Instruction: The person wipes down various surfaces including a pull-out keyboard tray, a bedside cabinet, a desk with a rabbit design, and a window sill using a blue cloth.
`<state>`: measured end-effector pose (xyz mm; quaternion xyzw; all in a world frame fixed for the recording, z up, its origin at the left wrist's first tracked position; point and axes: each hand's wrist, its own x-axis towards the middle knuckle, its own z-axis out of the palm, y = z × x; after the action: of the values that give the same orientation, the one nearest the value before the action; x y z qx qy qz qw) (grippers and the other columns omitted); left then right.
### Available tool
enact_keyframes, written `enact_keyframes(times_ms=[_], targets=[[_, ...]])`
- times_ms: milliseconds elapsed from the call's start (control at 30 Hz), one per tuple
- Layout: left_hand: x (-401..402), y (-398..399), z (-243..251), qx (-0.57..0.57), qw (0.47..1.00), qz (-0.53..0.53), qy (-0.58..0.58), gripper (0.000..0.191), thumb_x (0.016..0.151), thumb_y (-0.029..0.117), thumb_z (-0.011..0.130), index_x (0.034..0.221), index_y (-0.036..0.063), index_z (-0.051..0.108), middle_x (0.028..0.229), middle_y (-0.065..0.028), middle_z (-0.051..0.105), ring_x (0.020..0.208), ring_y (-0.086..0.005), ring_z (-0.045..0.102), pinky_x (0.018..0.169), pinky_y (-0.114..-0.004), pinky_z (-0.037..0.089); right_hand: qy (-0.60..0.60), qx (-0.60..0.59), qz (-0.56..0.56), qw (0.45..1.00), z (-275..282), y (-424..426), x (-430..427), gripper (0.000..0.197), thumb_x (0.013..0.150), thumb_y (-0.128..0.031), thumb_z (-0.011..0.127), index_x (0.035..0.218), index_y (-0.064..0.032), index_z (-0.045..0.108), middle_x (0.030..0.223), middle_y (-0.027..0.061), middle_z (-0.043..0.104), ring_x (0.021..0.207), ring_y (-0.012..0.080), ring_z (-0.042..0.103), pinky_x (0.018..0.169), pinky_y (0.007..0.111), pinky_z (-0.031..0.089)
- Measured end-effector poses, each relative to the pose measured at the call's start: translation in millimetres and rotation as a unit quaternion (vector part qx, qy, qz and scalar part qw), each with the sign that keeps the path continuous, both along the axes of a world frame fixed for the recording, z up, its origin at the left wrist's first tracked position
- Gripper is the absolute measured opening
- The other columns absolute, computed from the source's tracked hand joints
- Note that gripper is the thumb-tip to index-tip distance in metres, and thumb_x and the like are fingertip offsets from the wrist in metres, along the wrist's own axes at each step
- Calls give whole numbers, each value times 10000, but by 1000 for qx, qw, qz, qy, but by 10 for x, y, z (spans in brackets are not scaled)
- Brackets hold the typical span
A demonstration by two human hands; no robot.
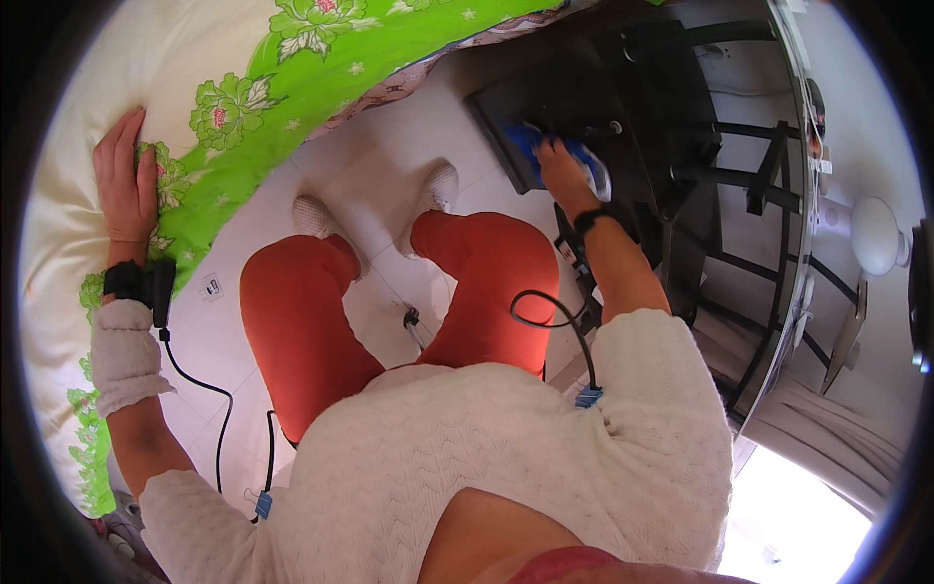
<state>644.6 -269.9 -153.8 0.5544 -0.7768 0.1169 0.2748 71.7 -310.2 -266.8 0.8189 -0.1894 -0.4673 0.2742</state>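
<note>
My left hand (125, 179) rests palm down on a bed cover (241, 171) with green flowers, holding nothing. A black strap with a cabled device (162, 292) sits at that wrist. Bent down to the right, my right hand (560, 174) grips a blue cloth (523, 140). The cloth lies against the dark surface of a black cabinet (649, 87), and part of it is hidden under my fingers. A whitish edge (600, 179) shows beside the hand; I cannot tell whether it belongs to the cloth.
A round knob (616, 128) sticks out near my right hand. Black frame bars (773, 190) and a glass edge (784, 314) stand to the right. Cables hang from blue binder clips (588, 396) on my sweater. My slippered feet (438, 186) are on the tiled floor (379, 175).
</note>
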Motion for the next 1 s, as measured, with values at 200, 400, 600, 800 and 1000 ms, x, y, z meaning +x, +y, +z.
enact_keyframes(times_ms=[200, 400, 600, 800, 1000], targets=[[39, 72, -13, 5, 1000, 4, -6, 340, 834, 158, 435, 1137, 9, 482, 1155, -151, 486, 1050, -301, 440, 914, -354, 313, 42, 32, -31, 998, 50, 8, 192, 313, 771, -185, 480, 1025, -54, 608, 1189, 59, 480, 1106, 271, 382, 943, 380, 265], [10, 11, 29, 5, 1000, -8, -4, 342, 836, 164, 419, 1129, 3, 490, 1144, -151, 497, 1042, -296, 448, 905, -353, 320, -62, -101, 21, 993, -162, -889, 714, 380, 790, -194, 444, 1138, -73, 540, 1263, 14, 438, 1222, 236, 292, 989, 394, 232], [73, 0, -15, -14, 999, -31, -6, 339, 846, 153, 398, 1125, -17, 488, 1143, -158, 503, 1038, -293, 452, 901, -351, 324, -63, -5, 16, 998, -807, -425, -21, 363, 779, -199, 467, 1109, -88, 570, 1258, 9, 435, 1206, 227, 299, 1009, 395, 184], [51, -4, 10, -10, 999, -29, -10, 342, 848, 148, 392, 1137, -13, 478, 1146, -159, 499, 1043, -293, 448, 910, -353, 313, 87, 110, -2, 990, -348, 432, -192, 244, 751, -213, 507, 911, -129, 670, 1066, 1, 551, 1077, 206, 389, 940, 355, 230], [49, 2, -2, -9, 1000, -24, -8, 351, 849, 161, 391, 1146, -7, 470, 1149, -155, 498, 1044, -301, 437, 914, -362, 310, -149, 113, -131, 974, -497, 433, 20, 164, 726, -170, 515, 770, -116, 663, 883, -16, 589, 925, 213, 461, 797, 339, 332]])
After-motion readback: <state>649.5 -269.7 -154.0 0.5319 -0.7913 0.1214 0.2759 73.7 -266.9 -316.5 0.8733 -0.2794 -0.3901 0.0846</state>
